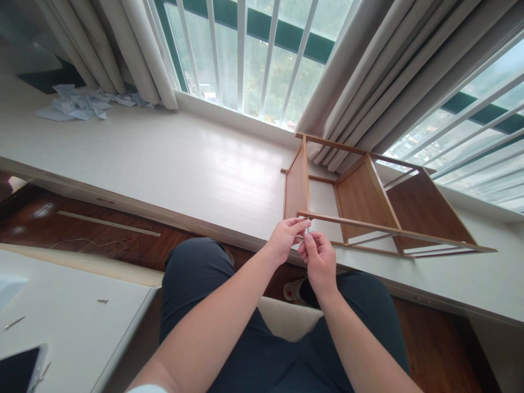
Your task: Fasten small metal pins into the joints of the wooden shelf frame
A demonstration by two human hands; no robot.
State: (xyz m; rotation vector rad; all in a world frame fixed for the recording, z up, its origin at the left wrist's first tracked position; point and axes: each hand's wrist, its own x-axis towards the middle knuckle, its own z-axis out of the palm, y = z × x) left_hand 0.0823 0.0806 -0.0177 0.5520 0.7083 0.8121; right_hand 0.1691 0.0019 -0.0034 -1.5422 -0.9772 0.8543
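Both hands meet at the near left corner of a brown wooden shelf rack point(368, 224), which lies on its side on the white window ledge. My left hand point(282, 240) is closed, its fingertips pinching around a thin metal rod point(308, 229) just beside the rack's rail. Close against it, my right hand point(319, 259) is also closed, with thumb and fingers on the same small metal piece. Fingers hide most of the rod, so its exact kind does not show.
Torn white paper point(77, 103) lies on the ledge point(196, 158) near the curtains. On the white table point(73, 316) at the lower left are a screw point(102, 301), another thin metal piece point(15, 323) and a dark-screened device point(20, 368). A strip point(108, 222) lies on the floor.
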